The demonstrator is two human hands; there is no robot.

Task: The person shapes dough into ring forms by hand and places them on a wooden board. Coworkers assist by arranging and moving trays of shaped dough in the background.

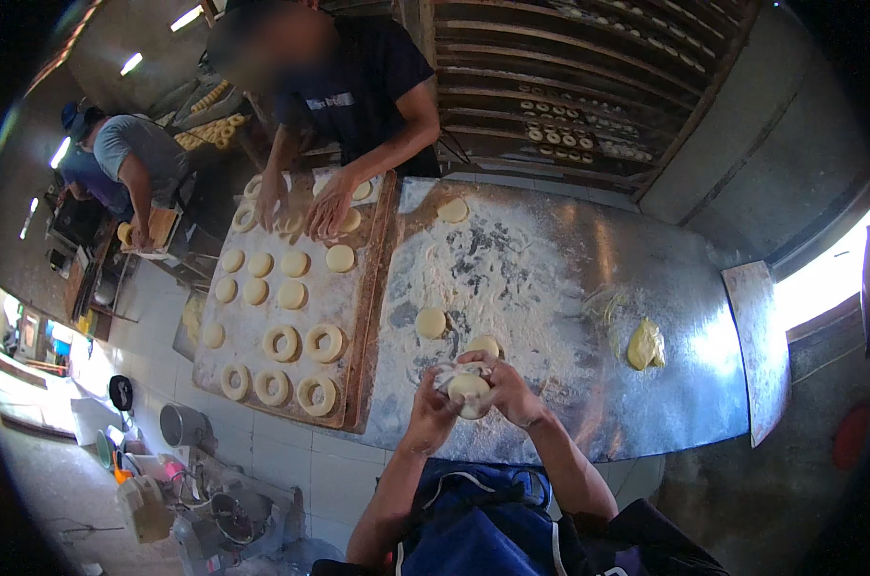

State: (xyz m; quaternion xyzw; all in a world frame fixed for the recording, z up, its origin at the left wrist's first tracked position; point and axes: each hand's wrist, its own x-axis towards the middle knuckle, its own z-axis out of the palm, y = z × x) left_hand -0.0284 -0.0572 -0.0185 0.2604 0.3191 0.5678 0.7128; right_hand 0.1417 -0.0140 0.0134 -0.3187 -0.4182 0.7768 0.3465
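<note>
A pale round piece of dough [470, 387] is held up between my two hands, over the near edge of the metal table [665, 403]. My left hand [431, 411] grips its left side, and my right hand [510, 387] curls over its right and far side. Flour whitens the fingers. Just beyond my hands lies another dough round [484, 345], partly covered by them. A further dough piece [430, 323] rests to the left, and one more dough disc [452, 210] sits at the table's far side.
A floured wooden board [301, 379] on the left carries dough rings and discs; across from me, a co-worker's hands [331, 204] work over it. A yellow dough lump [645, 345] lies on the right. Behind stands a rack [569, 72] with trays. Another person [142, 158] works farther left.
</note>
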